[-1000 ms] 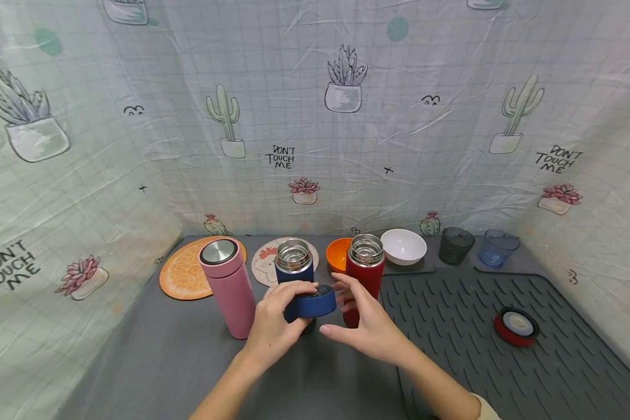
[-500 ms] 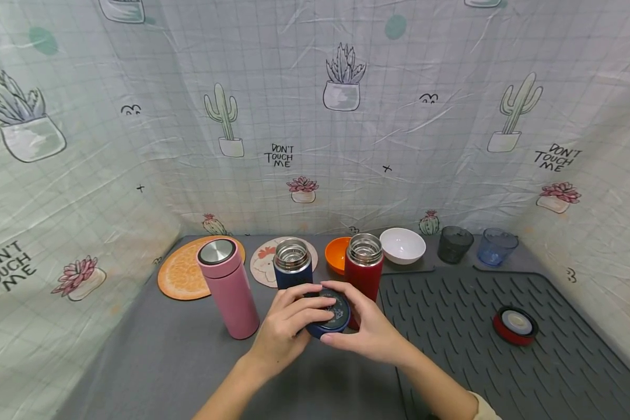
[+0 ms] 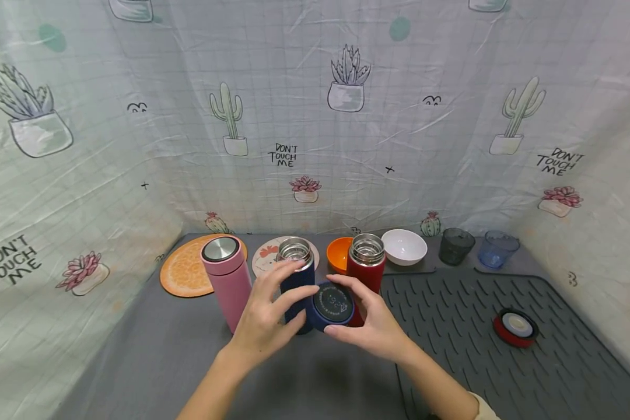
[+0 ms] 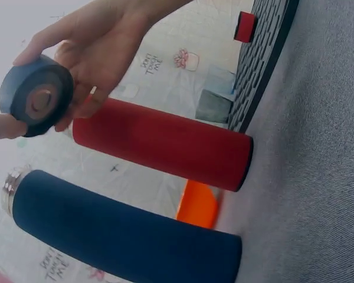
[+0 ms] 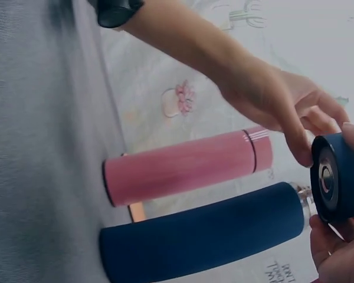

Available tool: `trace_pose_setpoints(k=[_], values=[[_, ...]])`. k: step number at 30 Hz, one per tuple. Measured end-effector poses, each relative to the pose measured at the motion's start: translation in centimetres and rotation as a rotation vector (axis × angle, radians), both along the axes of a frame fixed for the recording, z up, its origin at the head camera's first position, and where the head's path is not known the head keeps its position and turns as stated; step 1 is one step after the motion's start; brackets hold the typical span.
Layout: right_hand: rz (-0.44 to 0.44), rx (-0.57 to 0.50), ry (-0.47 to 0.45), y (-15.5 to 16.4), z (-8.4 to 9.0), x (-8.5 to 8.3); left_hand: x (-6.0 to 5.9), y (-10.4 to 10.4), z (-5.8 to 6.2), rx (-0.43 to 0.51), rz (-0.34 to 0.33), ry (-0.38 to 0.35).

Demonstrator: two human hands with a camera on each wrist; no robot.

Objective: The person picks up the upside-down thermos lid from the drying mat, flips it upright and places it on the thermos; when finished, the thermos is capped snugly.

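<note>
A dark blue flask lid with a digital display on top is held level between the thumb and fingers of my right hand. My left hand has its fingers spread at the lid's left side, a fingertip right at the lid's edge. In the left wrist view the lid's ringed underside shows. Just behind stands the uncapped blue flask, its steel mouth bare. To its right is an uncapped red flask, partly covered by my right hand. A capped pink flask stands left of my left hand.
A red lid lies upside down on the grey ridged mat at right. Along the back are an orange-slice placemat, a chicken-print coaster, an orange bowl, a white bowl, a dark glass and a blue glass.
The lid has passed from my left hand's grip into my right hand's, moving slightly right and levelling with its display up. My left fingers have spread and drawn back to the left.
</note>
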State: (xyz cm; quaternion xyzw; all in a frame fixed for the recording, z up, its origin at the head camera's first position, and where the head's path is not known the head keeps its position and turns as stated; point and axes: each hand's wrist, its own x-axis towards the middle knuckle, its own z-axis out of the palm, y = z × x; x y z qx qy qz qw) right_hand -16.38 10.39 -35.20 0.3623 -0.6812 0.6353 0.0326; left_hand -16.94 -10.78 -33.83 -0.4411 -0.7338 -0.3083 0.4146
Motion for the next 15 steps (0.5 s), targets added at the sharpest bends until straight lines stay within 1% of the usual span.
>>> trace_pose_setpoints(k=[4,6,8,11,15], values=[[-0.027,-0.008,0.058,-0.4,0.9,-0.4,-0.6,-0.4,-0.3,0.126,0.058,-0.082],[-0.063,0.006,0.092,-0.7,1.5,-0.7,-1.0,-0.4,-0.6,0.186,0.06,-0.159],[-0.095,0.015,0.105,-1.2,2.1,-1.0,-1.3,-0.5,-0.8,0.236,0.045,-0.246],[-0.134,0.012,0.107,-2.0,3.5,-1.2,-1.5,-0.6,-0.9,0.29,-0.001,-0.367],[-0.172,-0.01,0.107,-3.3,5.2,-1.2,-1.2,-0.5,-0.3,0.309,-0.027,-0.52]])
